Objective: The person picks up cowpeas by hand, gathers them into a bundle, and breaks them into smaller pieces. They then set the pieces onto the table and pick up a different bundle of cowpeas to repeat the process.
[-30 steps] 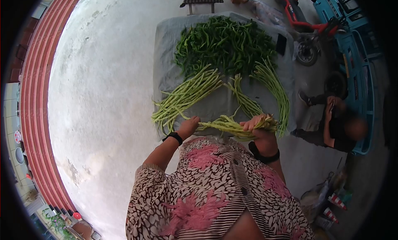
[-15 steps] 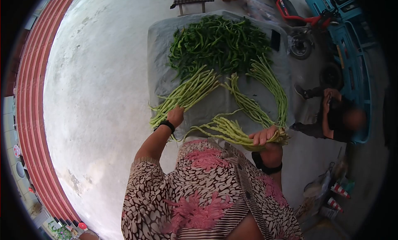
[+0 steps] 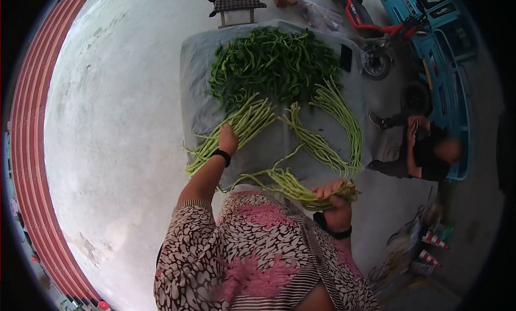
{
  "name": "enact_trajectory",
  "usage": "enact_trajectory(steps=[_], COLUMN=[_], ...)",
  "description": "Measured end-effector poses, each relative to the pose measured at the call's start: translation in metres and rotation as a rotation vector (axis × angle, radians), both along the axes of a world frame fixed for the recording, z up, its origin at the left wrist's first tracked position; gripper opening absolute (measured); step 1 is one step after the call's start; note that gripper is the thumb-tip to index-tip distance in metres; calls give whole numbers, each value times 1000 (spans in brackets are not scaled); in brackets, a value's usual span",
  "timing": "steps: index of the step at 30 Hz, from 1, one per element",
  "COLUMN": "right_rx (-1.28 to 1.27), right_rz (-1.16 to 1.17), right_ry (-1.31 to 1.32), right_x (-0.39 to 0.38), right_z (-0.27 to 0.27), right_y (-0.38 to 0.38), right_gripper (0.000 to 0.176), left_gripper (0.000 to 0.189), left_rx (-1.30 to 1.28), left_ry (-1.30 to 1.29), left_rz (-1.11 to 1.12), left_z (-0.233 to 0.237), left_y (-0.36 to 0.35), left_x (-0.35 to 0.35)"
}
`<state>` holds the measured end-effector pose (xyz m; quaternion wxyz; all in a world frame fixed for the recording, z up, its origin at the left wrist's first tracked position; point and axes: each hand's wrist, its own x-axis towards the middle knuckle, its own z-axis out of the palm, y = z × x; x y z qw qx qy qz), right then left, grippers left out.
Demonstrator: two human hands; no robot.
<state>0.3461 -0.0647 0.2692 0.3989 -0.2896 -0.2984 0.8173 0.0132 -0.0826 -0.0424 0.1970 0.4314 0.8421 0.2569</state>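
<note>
Evidently to keep it together, the right hand (image 3: 338,213) clenches a bean bundle (image 3: 291,187) near one end, while the left hand (image 3: 228,140) (grasp unclear) touches the bean pile (image 3: 251,120) on the grey sheet (image 3: 195,74).

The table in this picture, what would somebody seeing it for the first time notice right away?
Probably the big heap of dark green peppers across the table's far side. Next, the paler long beans: a thick bundle under the left hand, two slimmer bunches to its right, and one gripped in the right hand at the near edge.
</note>
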Motion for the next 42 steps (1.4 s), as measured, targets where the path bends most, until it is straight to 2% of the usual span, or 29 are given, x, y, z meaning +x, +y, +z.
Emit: enact_trajectory(steps=[2,5,10,16,20,25,30,33,36,39,42], right_rx=[-19,5,34,-133,-72,-58,56,199,299,325,350], right_rz=[-20,2,89,53,138,259,188,200,224,228,303], right_ry=[-58,-149,-222,-112,-100,-82,-172,-217,-212,-185,-229], right_x=[-8,-14,-8,-22,-21,-16,-15,-18,-21,-25,-29], right_z=[5,7,-8,6,-11,-21,-29,-32,-25,-19,-8], right_y=[2,10,23,35,47,51,52,58,61,62,65], right_gripper=[23,20,18,32,34,35,25,19,17,19,25], left_gripper=[20,20,18,15,13,31,48,58,75,91,101], left_rx=[-43,66,260,383,447,437,266,213,485,471,644], left_ry=[-116,-6,-68,-157,-114,-146,-131,-67,186,-418,-1061], left_rz=[95,-21,-179,-407,-550,-609,-649,-762,-712,-594,-676], left_z=[46,69,146,208,224,241,256,255,247,252,265], left_y=[-1,-5,-13,-17,-15,-14,-10,-7,-4,3,19], left_x=[2,10,59,126,151,150,150,142,138,148,162])
